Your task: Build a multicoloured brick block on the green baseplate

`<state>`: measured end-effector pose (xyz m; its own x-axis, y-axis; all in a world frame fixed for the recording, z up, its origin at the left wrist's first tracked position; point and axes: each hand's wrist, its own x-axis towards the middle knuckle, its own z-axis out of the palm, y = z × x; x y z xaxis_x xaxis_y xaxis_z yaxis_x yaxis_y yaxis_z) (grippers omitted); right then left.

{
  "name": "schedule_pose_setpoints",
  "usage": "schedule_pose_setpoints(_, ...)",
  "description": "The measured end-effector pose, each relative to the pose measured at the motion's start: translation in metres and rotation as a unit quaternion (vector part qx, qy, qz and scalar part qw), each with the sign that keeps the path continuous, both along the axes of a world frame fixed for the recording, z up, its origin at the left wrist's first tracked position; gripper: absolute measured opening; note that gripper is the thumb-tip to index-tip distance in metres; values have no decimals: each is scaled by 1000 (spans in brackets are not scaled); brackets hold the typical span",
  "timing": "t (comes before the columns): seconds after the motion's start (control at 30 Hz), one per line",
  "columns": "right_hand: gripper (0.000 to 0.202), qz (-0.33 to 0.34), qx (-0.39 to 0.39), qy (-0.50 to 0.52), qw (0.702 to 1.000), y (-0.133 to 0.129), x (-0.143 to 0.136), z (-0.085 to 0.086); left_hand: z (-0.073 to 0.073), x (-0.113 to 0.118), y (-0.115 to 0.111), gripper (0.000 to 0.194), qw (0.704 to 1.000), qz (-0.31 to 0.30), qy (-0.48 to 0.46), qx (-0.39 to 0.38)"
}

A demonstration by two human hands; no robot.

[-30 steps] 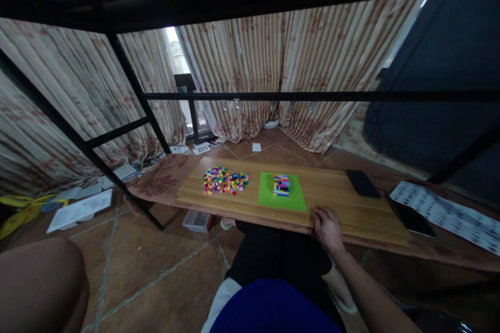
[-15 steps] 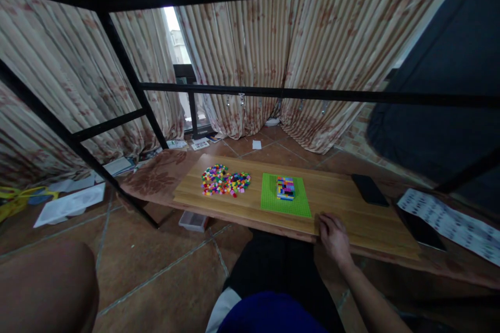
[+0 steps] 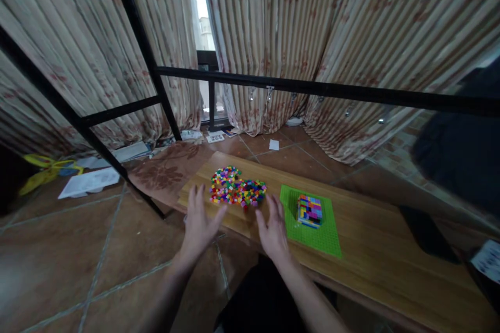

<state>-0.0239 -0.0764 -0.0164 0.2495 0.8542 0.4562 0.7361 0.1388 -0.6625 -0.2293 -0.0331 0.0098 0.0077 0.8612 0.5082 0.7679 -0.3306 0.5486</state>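
Observation:
A loose pile of small multicoloured building bricks lies on the wooden board. My left hand is at the pile's left front, fingers spread, holding nothing. On the pile's right front is my right hand, its fingers apart and nothing in it. Whether either hand touches the bricks or the board, I cannot tell. To the right of my right hand lies a green baseplate. A block of stacked coloured bricks stands on it.
A dark phone-like slab lies at the board's right, with a printed sheet beyond it. A black metal frame crosses in front of the curtains. Papers lie on the tiled floor at left.
My left hand has come into view beside the brick pile. My right hand has left the board's front edge and moved left to the pile. The view has shifted.

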Motion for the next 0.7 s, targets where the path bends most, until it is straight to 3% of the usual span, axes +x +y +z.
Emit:
schedule_pose_setpoints(0.1,57,-36,-39,1,999,65,10,-11,-21,6,11,104,992,-8,116,-50)
schedule_pose_setpoints(0.2,61,-47,-57,-6,997,103,19,-28,-38,13,23,113,979,-1,182,-96)
schedule_pose_setpoints(0.4,56,-22,-40,-24,999,118,11,-50,-53,28,39,111,972,8,200,-119)
schedule_pose_setpoints(0.7,52,45,-45,45,997,143,-25,-42,-57,44,58,96,978,27,187,-90)
